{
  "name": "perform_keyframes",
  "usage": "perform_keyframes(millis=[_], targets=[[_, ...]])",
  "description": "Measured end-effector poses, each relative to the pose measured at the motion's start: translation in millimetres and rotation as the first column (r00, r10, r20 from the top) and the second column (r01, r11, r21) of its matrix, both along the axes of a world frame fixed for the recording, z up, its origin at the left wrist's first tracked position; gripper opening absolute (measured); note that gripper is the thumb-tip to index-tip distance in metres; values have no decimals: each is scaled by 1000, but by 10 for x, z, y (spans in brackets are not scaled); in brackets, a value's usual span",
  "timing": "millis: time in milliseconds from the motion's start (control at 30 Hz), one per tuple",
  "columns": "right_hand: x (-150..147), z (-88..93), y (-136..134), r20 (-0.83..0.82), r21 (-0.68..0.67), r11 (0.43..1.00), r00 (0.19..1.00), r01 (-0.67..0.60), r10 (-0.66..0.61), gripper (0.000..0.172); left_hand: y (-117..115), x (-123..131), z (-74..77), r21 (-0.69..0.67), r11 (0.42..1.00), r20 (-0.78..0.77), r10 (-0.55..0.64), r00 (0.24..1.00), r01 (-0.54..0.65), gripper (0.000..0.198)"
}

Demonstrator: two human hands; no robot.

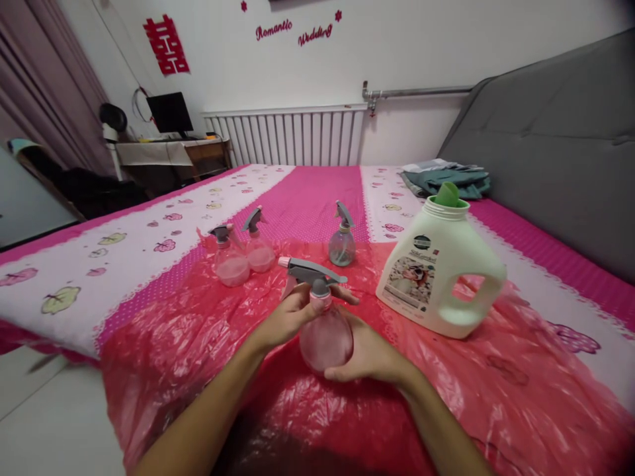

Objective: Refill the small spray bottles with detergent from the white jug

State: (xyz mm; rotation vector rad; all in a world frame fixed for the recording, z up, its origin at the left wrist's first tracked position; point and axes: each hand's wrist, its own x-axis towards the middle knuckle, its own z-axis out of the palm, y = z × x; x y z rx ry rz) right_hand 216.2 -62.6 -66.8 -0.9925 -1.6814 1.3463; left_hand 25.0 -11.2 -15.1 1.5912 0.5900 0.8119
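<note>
A pink spray bottle (326, 340) with a grey trigger head stands upright between my two hands in the middle of the view. My left hand (290, 317) grips its neck just under the spray head, thumb against the pink collar. Around the bottle's round body, from the right side, wraps my right hand (364, 350), with its thumb in front. The nozzle points left. Further back are two more pink spray bottles, one at the left (232, 268) and one beside it (259, 252). A clear spray bottle (342, 246) with a grey head stands behind my right hand.
A large pale green detergent jug (444, 264) with a green spout stands at the right. Red plastic sheeting (198, 344) covers the near part of the pink patterned bed (322, 192). Folded clothes (446, 178) lie near the grey headboard (555, 139).
</note>
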Motion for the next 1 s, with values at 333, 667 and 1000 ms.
perform_keyframes(millis=[333,667,1000], targets=[[-234,-174,110,95,28,920,915,391,-392,96,-32,270,-187,-56,911,13,410,912,-409,57],[-196,-237,180,110,74,876,869,476,-482,97,2,112,-98,-42,931,-69,358,931,-361,64],[-253,-345,198,128,109,835,825,540,-551,92,50,266,-266,21,895,12,445,896,-445,58]])
